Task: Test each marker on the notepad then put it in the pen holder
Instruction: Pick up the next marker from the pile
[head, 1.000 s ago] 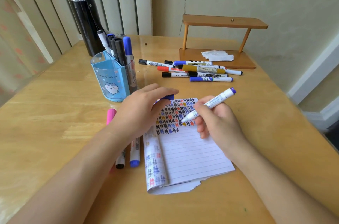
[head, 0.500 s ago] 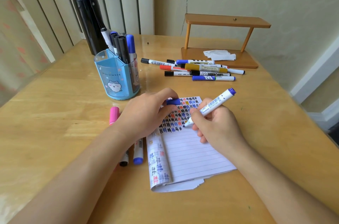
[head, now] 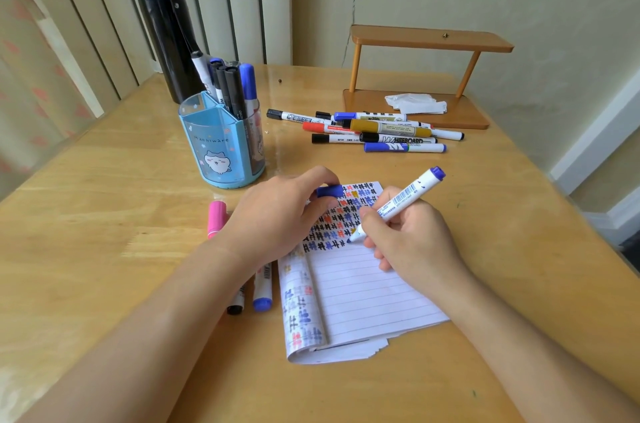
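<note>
A lined notepad [head: 367,287] lies in front of me, its top rows filled with coloured marks. My right hand [head: 412,235] grips an uncapped blue marker [head: 398,204], whose tip touches the paper at the end of the marked rows. My left hand [head: 277,218] rests on the pad's upper left corner and pinches the blue cap [head: 329,190] between thumb and fingers. The blue pen holder [head: 221,145] stands behind the left hand with several markers upright in it. A pile of markers [head: 374,132] lies behind the pad.
A pink marker [head: 216,216] and two more markers [head: 254,294] lie left of the pad, partly under my left forearm. A black flask [head: 162,28] stands behind the holder. A small wooden shelf [head: 426,76] with crumpled paper sits at the back right, near the wall.
The marker tip has dropped a little from the marked rows to the blank line's edge. My left hand stays on the pad with the cap.
</note>
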